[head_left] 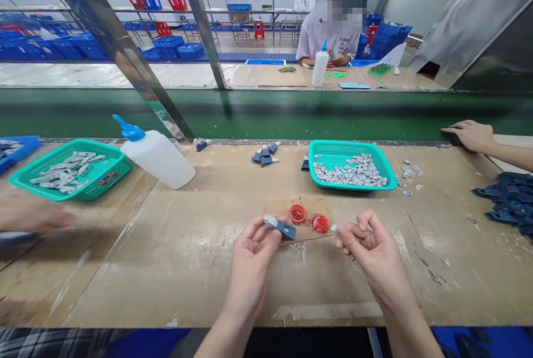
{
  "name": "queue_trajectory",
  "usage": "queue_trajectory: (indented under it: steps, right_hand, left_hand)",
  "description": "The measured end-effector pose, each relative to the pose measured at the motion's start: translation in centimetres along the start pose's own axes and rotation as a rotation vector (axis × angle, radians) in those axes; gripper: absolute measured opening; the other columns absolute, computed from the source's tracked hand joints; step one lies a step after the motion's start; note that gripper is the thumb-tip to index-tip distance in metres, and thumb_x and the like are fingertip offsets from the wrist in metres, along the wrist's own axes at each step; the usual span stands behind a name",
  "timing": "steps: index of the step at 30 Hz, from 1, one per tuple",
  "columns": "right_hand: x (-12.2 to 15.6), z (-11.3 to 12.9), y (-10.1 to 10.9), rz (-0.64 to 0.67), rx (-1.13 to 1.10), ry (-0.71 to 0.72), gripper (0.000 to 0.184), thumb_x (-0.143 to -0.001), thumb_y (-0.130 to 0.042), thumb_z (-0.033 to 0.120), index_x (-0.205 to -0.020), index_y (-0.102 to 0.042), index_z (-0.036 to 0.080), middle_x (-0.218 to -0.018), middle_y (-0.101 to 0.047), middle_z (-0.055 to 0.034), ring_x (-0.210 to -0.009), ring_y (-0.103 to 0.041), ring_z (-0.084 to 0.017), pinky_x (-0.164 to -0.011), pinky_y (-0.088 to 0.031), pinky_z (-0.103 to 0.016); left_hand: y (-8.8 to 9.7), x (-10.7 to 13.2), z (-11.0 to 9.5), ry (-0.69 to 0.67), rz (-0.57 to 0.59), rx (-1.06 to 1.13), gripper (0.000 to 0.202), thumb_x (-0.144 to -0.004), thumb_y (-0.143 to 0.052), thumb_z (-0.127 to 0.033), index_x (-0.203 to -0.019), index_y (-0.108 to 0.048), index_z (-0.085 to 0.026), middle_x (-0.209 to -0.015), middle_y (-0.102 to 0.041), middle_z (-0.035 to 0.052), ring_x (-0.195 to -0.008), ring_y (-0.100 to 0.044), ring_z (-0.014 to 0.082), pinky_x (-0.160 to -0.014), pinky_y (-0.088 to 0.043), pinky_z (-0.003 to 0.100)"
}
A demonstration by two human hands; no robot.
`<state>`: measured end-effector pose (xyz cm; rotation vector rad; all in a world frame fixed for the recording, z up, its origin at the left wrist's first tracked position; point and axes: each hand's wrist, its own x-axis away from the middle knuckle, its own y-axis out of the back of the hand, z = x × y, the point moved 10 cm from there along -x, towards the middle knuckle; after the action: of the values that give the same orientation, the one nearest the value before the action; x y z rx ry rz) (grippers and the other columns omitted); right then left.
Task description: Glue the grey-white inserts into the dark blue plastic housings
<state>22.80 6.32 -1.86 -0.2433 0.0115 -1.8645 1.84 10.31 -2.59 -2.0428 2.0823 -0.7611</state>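
Head view: two close pinches, side by side

The left hand (250, 255) is closed on a dark blue plastic part (285, 230), thumb and fingers holding it well back from its pale grey end. The right hand (375, 252) pinches a small grey piece (333, 228) between thumb and fingertips, leaving its end exposed. Both hang just before a red cap (297, 213) and a second red cap (320, 223), which sit on a cardboard scrap (316, 203) near the middle of the tabletop (175, 275).

blurred: co-worker's hand (31, 216) | cut off: blue tray (19, 150), dark blue parts (510, 200)
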Motion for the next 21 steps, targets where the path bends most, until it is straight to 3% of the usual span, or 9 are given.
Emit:
queue_trajectory:
  steps: [3,7,12,18,21]
  right_hand:
    - [1.1,1.3,-1.9,0.095,-0.026,0.015,0.041,-0.083,-0.069,0.037,-0.076,-0.031,0.025,-0.060,-0.062,0.0052,-0.055,-0.055,-0.010,-0.049,-0.038,-0.018]
    - [1.7,1.7,-4.0,0.178,-0.058,0.006,0.039,-0.086,-0.067,0.036,-0.077,-0.031,0.025,-0.060,-0.061,0.0061,-0.054,-0.053,-0.008,-0.049,-0.036,-0.018]
    - [1.7,1.2,-4.5,0.169,-0.062,-0.041,0.041,-0.082,-0.070,0.038,-0.078,-0.032,0.024,-0.061,-0.059,0.0072,-0.055,-0.054,-0.008,-0.051,-0.037,-0.018]
    - [2.0,0.0,-4.8,0.260,0.037,-0.143,0.038,-0.083,-0.065,0.049,-0.083,-0.036,0.025,-0.058,-0.056,0.0078,-0.052,-0.052,-0.009,-0.046,-0.031,-0.019]
    - [2.2,-0.1,-5.3,0.273,0.053,-0.133,0.037,-0.085,-0.063,0.050,-0.085,-0.036,0.025,-0.055,-0.056,0.0087,-0.050,-0.050,-0.008,-0.047,-0.030,-0.019]
  left_hand:
    - [-2.1,0.6,0.8,0.008,0.086,-0.009,0.020,-0.077,-0.074,-0.022,-0.095,-0.066,-0.019,-0.101,-0.074,0.0067,-0.101,-0.067,0.0205,-0.090,-0.052,0.029]
    - [-3.4,1.0,0.3,-0.021,0.146,-0.050,0.019,-0.076,-0.074,-0.019,-0.094,-0.069,-0.019,-0.100,-0.075,0.0070,-0.100,-0.068,0.0210,-0.090,-0.052,0.029]
    - [-4.0,1.2,-0.3,-0.045,0.166,-0.099,0.016,-0.075,-0.074,-0.017,-0.090,-0.072,-0.020,-0.096,-0.076,0.0056,-0.094,-0.071,0.0195,-0.085,-0.056,0.027]
    - [-4.0,1.7,0.1,-0.050,0.164,-0.151,0.018,-0.073,-0.075,-0.016,-0.089,-0.077,-0.022,-0.092,-0.077,0.0052,-0.085,-0.073,0.0198,-0.077,-0.059,0.026]
    - [-4.1,1.8,0.3,-0.017,0.181,-0.141,0.022,-0.072,-0.076,-0.016,-0.093,-0.077,-0.022,-0.093,-0.077,0.0054,-0.088,-0.073,0.0209,-0.082,-0.059,0.028]
